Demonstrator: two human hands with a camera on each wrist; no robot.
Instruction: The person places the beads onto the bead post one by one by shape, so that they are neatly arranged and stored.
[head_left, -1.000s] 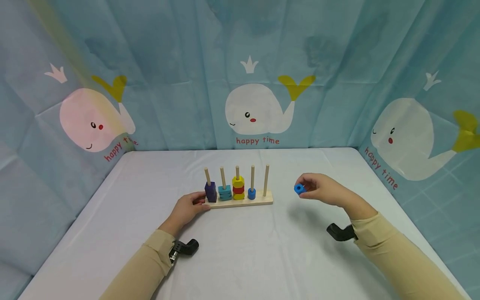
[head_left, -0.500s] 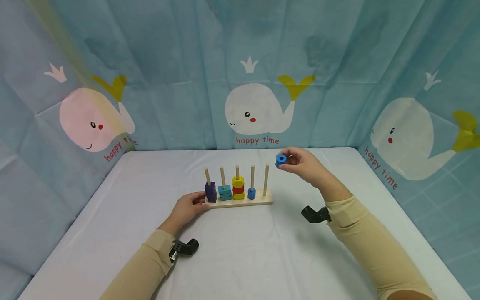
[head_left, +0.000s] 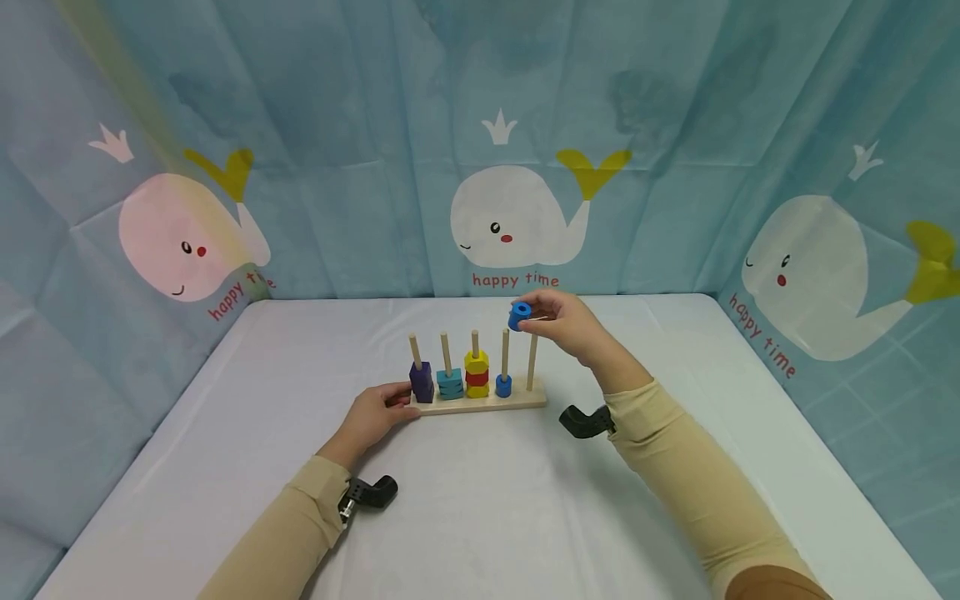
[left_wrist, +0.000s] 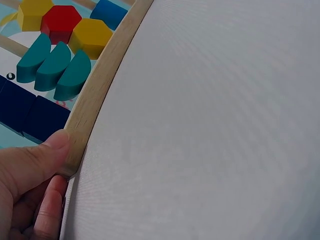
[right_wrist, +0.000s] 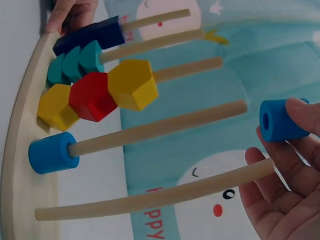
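Observation:
In the head view my left hand grips the left end of a wooden peg stacker; its thumb lies on the base's edge. Between thumb and fingers, my right hand pinches a blue cylinder bead. The bead is held just above the fourth peg, apart from its tip, its hole facing the peg in the right wrist view. Another blue cylinder sits at the bottom of that peg. My right fingers are near the tip of the bare fifth peg.
The other pegs carry dark blue blocks, teal half-round pieces, and yellow and red hexagons. A white cloth covers the table. Whale-print curtains stand behind and at the sides.
My right hand has carried the blue bead leftward and up, from right of the stacker to above the fourth peg. The left hand and the stacker have stayed put.

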